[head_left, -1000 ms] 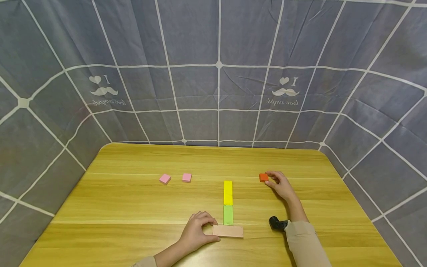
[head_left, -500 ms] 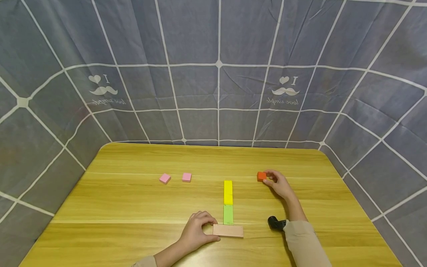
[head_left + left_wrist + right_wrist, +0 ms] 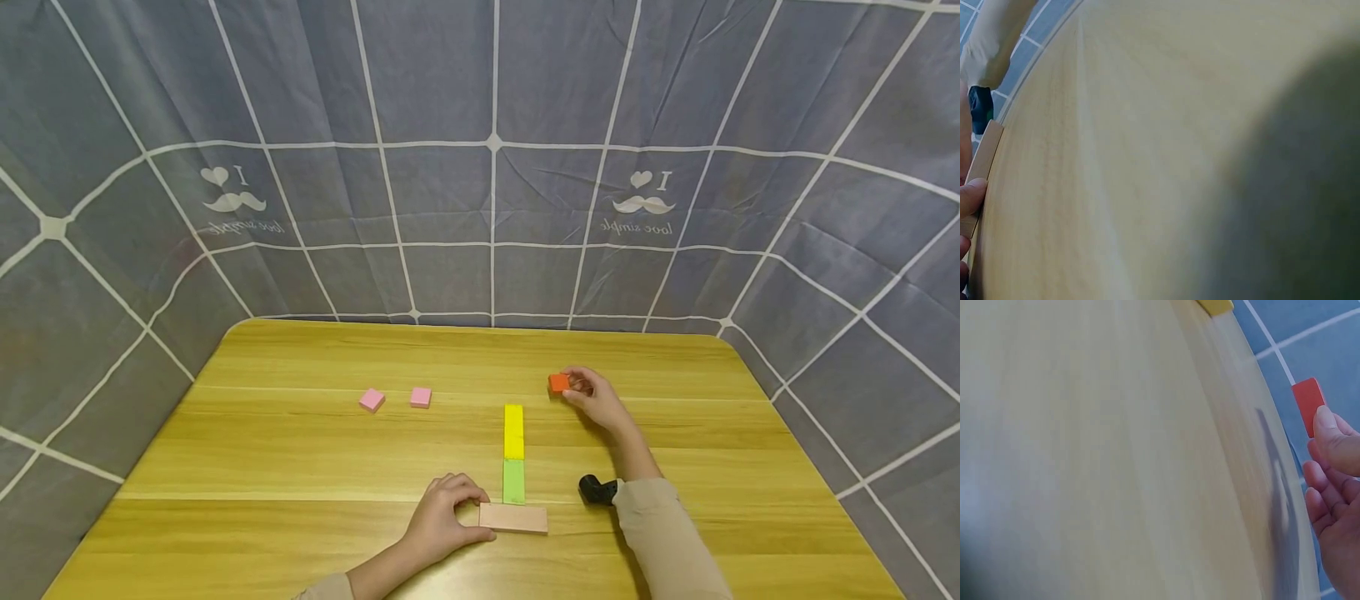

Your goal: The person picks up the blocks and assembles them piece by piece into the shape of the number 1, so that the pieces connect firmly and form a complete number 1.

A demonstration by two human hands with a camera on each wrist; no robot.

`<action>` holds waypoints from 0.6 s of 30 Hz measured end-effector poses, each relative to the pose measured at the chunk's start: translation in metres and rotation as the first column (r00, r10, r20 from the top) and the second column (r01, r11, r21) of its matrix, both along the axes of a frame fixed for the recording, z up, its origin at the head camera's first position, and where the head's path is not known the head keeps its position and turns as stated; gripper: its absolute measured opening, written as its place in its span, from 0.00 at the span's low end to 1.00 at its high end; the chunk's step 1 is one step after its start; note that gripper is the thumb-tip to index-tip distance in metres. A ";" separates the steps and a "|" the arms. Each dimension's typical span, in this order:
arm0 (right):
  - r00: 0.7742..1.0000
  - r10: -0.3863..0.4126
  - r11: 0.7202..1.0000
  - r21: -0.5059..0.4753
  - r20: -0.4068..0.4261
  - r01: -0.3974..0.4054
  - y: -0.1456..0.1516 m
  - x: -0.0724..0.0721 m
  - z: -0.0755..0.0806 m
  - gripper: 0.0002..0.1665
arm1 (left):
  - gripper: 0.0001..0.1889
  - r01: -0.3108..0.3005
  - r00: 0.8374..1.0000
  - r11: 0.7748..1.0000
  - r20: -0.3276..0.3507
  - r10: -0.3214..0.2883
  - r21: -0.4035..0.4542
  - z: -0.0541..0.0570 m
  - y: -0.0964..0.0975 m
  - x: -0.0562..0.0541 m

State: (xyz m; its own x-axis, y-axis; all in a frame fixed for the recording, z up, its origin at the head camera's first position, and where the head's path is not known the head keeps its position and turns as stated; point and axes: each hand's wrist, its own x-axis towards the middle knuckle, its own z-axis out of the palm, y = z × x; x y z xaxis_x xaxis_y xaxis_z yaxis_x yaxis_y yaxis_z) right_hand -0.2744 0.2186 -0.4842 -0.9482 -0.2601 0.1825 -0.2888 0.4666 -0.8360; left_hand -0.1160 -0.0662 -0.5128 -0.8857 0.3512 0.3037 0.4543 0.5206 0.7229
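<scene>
**Orange-red block (image 3: 558, 383) in your right hand (image 3: 600, 404), beyond and right of the yellow block's (image 3: 513, 432) far end**

Your right thumb and fingertips pinch the orange-red block by its right side, so it sits to the left of your hand. Its top looks roughly square from above, with no clear long axis. In the right wrist view, the shadow on the wood-grain table (image 3: 262, 467) falls apart from your hand, so the block appears to be raised.

The relation that matters, as a judgement, is between this block and the column in front of you. The yellow block and the light green block (image 3: 513, 482) lie end to end, their long axis pointing straight away from you. The orange-red block is near the yellow end, to its right and slightly farther out. Your right hand is the nearer one.

Your left hand (image 3: 438, 518) grips the left end of a plain wooden block (image 3: 513, 518) between thumb and fingers. That block lies crosswise at the column's near end, seemingly touching the green one. Two pink blocks (image 3: 372, 400) (image 3: 421, 397) lie well to the left.
</scene>
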 end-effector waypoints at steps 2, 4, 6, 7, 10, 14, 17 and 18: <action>1.000 0.013 1.000 0.000 -0.002 -0.013 -0.006 -0.002 0.000 0.18 | 0.19 0.003 1.000 1.000 0.000 -0.003 -0.001 0.001 0.000 0.000; 1.000 0.029 1.000 0.007 -0.002 -0.029 -0.011 -0.004 -0.001 0.18 | 0.19 0.003 1.000 1.000 0.000 -0.003 -0.003 0.001 0.000 0.000; 0.999 0.049 0.999 0.007 -0.001 -0.049 -0.017 -0.006 -0.002 0.18 | 0.18 0.001 1.000 1.000 -0.002 -0.001 -0.005 0.001 0.000 0.000; 0.998 0.059 0.998 0.011 -0.003 -0.059 -0.020 -0.007 -0.002 0.18 | 0.18 0.000 1.000 1.000 -0.005 0.000 -0.005 0.001 0.000 0.000; 0.996 0.088 0.996 0.027 0.000 -0.088 -0.028 -0.008 -0.004 0.18 | 0.18 -0.005 1.000 1.000 -0.017 0.005 -0.006 0.000 0.000 0.000; 0.993 0.115 0.991 0.074 0.008 -0.115 -0.036 -0.010 -0.005 0.18 | 0.18 -0.008 1.000 1.000 -0.020 0.008 -0.006 -0.001 0.000 0.000; 0.992 0.128 0.987 0.091 0.013 -0.129 -0.042 -0.011 -0.006 0.18 | 0.18 -0.007 1.000 1.000 -0.011 0.007 -0.006 0.000 0.000 0.000; 0.991 0.136 0.986 0.092 0.007 -0.136 -0.043 -0.012 -0.006 0.18 | 0.18 -0.006 1.000 1.000 -0.008 0.006 -0.007 0.000 0.000 0.000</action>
State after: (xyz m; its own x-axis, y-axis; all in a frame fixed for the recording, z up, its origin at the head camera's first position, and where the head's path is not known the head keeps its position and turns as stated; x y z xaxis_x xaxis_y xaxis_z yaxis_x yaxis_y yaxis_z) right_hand -0.2860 0.1755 -0.4907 -0.9028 -0.4027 0.1510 -0.3545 0.4981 -0.7913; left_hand -0.1158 -0.0664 -0.5129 -0.8854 0.3478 0.3085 0.4569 0.5284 0.7156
